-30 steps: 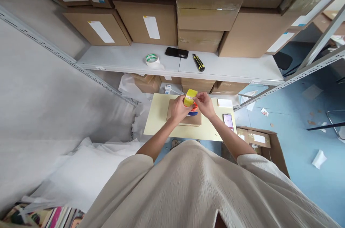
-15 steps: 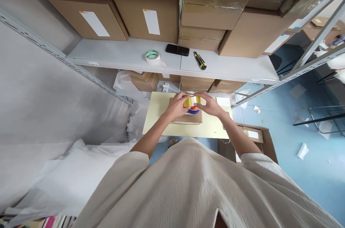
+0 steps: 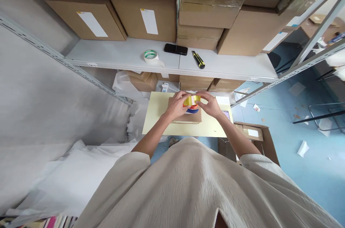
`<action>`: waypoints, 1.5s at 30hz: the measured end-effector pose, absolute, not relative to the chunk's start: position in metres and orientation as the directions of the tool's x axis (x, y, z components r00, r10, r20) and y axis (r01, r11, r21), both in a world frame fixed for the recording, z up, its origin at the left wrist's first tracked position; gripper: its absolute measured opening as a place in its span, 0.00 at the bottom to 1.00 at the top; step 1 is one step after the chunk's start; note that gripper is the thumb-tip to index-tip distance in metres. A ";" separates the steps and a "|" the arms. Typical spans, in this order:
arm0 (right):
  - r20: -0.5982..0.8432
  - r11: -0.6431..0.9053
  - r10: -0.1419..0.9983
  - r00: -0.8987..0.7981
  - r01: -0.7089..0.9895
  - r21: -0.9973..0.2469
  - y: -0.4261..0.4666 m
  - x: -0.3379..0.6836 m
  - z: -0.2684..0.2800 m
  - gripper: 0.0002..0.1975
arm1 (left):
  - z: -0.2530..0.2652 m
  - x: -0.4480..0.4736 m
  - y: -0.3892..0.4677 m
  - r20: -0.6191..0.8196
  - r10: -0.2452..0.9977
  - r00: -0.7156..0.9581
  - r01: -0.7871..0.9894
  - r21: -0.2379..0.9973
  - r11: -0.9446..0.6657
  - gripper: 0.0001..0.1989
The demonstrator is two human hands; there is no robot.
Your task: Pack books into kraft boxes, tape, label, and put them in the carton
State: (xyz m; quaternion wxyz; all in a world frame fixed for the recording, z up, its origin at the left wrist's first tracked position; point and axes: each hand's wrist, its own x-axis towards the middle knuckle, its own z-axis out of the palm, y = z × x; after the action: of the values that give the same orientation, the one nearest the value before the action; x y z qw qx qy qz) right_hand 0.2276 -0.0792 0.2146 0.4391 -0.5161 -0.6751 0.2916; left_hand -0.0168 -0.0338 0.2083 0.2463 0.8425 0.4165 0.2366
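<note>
Between my hands is a tape dispenser with a roll of yellow tape, an orange-red part and a blue handle. My left hand grips its left side with bent fingers. From the right, my right hand has fingers and thumb closed on the roll's edge. Directly below lies a flat cardboard box on a pale yellow tabletop. The hands hide part of the dispenser and the far side of the box.
On the grey shelf ahead lie a white tape roll, a black phone and a yellow-black utility knife. Cardboard boxes stand behind them. An open carton is at lower right; white sheets lie at left.
Both hands stay around the tape dispenser, with only slight shifts of the fingers. A lit phone screen now shows more beside my right forearm. The whole view has shifted slightly.
</note>
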 end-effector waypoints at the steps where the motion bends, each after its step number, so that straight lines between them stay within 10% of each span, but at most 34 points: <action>1: 0.289 0.290 0.955 -0.069 0.435 -0.853 -0.080 0.228 0.212 0.18 | 0.208 -0.016 -0.034 0.193 0.819 0.540 0.589 0.609 -0.532 0.31; 45: 0.387 0.235 0.855 0.346 0.406 -0.883 -0.083 0.207 0.195 0.13 | 0.191 0.010 -0.043 0.396 0.798 0.454 0.609 0.515 -0.603 0.27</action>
State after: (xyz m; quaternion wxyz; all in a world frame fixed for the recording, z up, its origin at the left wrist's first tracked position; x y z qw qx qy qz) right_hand 0.2070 -0.0832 0.1951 0.5736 -0.5866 -0.5373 0.1956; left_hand 0.0103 -0.0430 0.1909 0.1512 0.8392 0.4193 0.3117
